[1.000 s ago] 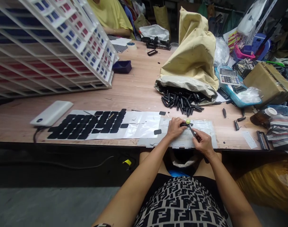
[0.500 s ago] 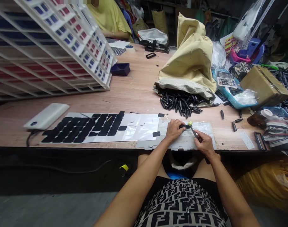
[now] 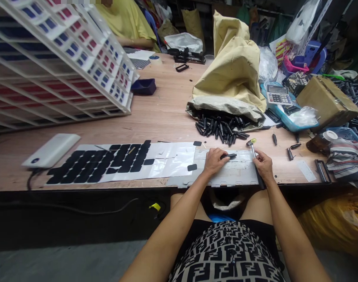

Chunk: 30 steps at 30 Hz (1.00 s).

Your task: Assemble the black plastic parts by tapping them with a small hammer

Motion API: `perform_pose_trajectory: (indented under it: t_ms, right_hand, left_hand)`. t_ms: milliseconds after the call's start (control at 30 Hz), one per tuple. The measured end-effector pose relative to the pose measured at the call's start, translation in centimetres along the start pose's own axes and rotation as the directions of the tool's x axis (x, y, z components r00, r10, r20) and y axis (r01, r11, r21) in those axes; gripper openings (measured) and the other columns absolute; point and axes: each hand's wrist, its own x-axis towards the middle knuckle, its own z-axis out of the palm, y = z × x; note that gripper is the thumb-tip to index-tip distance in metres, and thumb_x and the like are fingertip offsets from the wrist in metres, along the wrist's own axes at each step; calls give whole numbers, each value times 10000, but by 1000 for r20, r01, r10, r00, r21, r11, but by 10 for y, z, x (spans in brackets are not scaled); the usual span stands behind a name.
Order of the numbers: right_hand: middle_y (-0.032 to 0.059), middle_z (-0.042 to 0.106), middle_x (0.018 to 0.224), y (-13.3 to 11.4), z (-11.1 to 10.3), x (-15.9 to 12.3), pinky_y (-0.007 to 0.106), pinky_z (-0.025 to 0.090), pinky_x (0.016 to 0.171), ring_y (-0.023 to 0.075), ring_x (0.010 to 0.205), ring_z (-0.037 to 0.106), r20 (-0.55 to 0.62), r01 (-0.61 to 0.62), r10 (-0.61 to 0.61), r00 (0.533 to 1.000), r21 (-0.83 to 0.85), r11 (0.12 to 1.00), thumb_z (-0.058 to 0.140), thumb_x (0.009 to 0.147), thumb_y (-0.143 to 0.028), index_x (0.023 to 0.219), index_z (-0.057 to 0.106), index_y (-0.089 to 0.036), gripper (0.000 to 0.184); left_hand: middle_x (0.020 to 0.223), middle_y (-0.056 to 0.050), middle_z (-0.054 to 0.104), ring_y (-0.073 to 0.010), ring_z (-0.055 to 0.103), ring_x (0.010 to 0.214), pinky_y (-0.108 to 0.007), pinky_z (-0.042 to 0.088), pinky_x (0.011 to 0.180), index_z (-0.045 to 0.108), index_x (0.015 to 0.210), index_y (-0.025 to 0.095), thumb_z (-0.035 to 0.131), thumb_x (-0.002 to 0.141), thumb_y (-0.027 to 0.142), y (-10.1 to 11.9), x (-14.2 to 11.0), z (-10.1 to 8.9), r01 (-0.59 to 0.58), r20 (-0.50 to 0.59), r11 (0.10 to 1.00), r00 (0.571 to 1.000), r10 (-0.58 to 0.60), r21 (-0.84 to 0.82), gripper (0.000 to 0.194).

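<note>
Black piece (image 3: pixel 232 155) apparently between left fingers (image 3: pixel 220 151)

Light seems to fall from overhead, palest across the table (image 3: pixel 164 117), glaring white on the glossy sheet (image 3: pixel 173 153). The left hand (image 3: pixel 215 159) and right hand (image 3: pixel 263 164) catch it clearly, with little blur. Under the table it's deep shadow, the floor (image 3: pixel 79 258) a murky grey. Back there the clutter (image 3: pixel 280 29) sinks into dimness; over leftward the basket (image 3: pixel 126 102) looks stretched and soft.
</note>
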Motion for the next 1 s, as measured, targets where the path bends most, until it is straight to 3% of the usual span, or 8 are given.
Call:
perform_pose_trajectory:
  t_ms: [267, 367, 500, 633, 833, 933, 1000]
  right_hand:
    - [-51, 507, 656, 0, -1, -4, 243, 416, 616, 101, 575, 443, -11, 5, -5, 1000, -13, 1000, 611, 705, -358, 1166, 740, -118, 535]
    - [-52, 506, 653, -1, -1, -4, 242, 418, 620, 104, 582, 444, -13, 9, -10, 1000, -25, 1000, 614, 711, -355, 1154, 748, -132, 514]
    - [-48, 505, 671, -1, -1, -5, 238, 412, 613, 103, 587, 445, -16, 12, -12, 1000, -23, 1000, 610, 713, -354, 1171, 743, -126, 529]
    - [-53, 492, 657, -1, 0, -5, 235, 409, 603, 103, 578, 444, -15, 13, -13, 1000, -38, 999, 595, 713, -344, 1172, 744, -133, 526]
    - [-47, 507, 662, -2, -1, -5, 238, 417, 604, 108, 582, 454, -25, 14, -15, 1000, -41, 999, 590, 710, -360, 1185, 739, -119, 553]
    - [-47, 505, 659, -2, 0, -5, 239, 420, 603, 110, 582, 460, -26, 17, -18, 999, -41, 999, 589, 709, -355, 1178, 741, -119, 547]
    - [-49, 503, 656, -2, 0, -5, 241, 423, 606, 110, 578, 462, -20, 19, -20, 1000, -38, 999, 589, 712, -355, 1177, 742, -120, 543]
  left_hand:
    - [1063, -34, 703, -249, 532, 1073, -417, 387, 992, 762, 971, 276, 608, 936, 388, 4, -12, -6, -59, 57, 998, 997, 60, -23, 193]
    - [1120, -43, 686, -244, 540, 1108, -420, 397, 1021, 759, 989, 278, 610, 936, 395, 13, -44, -8, -162, 116, 986, 979, 166, -41, 196]
    - [1298, -53, 645, -271, 511, 1262, -450, 384, 1094, 768, 1000, 299, 631, 928, 409, 18, -105, -1, -367, 187, 930, 914, 360, 6, 190]
    - [1511, -28, 535, -329, 411, 1434, -528, 330, 1171, 779, 990, 318, 665, 902, 376, 11, -141, 17, -428, 169, 894, 899, 405, 135, 155]
    - [1495, -35, 561, -343, 457, 1422, -554, 346, 1153, 775, 1033, 346, 680, 886, 402, 6, -148, 38, -381, 105, 901, 924, 366, 207, 183]
    - [1456, -66, 592, -362, 477, 1393, -562, 353, 1134, 777, 988, 314, 721, 837, 470, 15, -146, 32, -381, 77, 911, 925, 373, 160, 224]
    - [1315, -78, 681, -329, 566, 1286, -525, 403, 1084, 763, 967, 292, 692, 859, 462, 23, -134, 21, -342, 44, 933, 940, 339, 115, 214]
